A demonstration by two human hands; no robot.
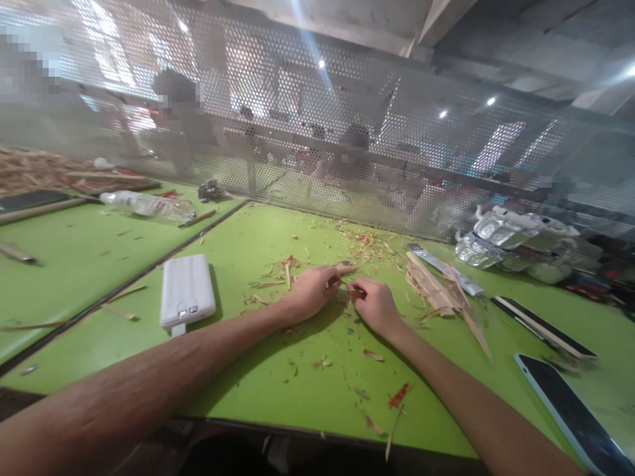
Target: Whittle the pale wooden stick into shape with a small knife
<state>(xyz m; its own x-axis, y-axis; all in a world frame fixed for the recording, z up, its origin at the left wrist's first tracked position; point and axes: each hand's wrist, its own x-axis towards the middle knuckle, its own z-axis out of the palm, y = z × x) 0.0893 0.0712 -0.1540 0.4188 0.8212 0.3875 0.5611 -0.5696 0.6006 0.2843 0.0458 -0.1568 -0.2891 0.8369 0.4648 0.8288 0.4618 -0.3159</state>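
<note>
My left hand (312, 294) and my right hand (376, 305) meet over the middle of the green table (297, 383). Their fingertips are pinched close together. Something small and thin may lie between them, but the fingers hide what it is. A short pale wooden piece (346, 268) shows just beyond the left fingers; whether the hand touches it I cannot tell. Thin wood shavings (364, 241) are scattered behind and around both hands. Right of my right hand lie split pale wood pieces (431, 284), with a pointed sliver (473, 320) beside them.
A white power bank (187, 291) lies left of my hands. To the right are a phone (570, 410), a dark flat bar (546, 327) and foil packages (516, 241). A plastic bottle (149, 206) lies far left. A perforated metal screen (297, 119) borders the table's back.
</note>
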